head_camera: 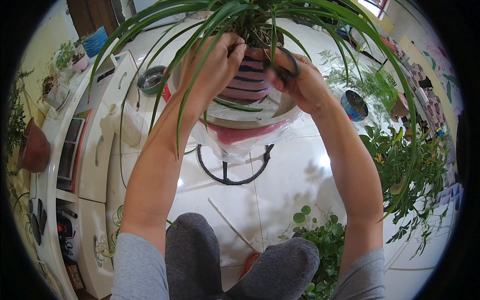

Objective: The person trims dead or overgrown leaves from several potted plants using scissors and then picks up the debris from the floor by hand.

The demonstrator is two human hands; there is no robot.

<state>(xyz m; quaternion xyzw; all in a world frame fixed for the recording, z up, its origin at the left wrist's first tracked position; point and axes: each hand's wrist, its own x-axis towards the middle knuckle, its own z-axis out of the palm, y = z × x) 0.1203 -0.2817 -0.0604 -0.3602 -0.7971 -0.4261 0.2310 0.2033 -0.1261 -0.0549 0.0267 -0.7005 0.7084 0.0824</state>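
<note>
A spider plant with long arching leaves grows in a pink pot with dark stripes. The pot stands in a shallow round basin, where a cut green leaf lies. My left hand is at the left of the plant's base, thumb and forefinger pinched on a small bit of it, mostly hidden by the fingers. In my right hand are dark-handled scissors, their blades up among the leaf bases. Whether the blades touch a leaf cannot be told.
Under the basin are a pink support in clear plastic and a black ring base. A white cabinet, a plastic jug and a metal bowl stand left. Potted plants crowd the right, one in a blue pot.
</note>
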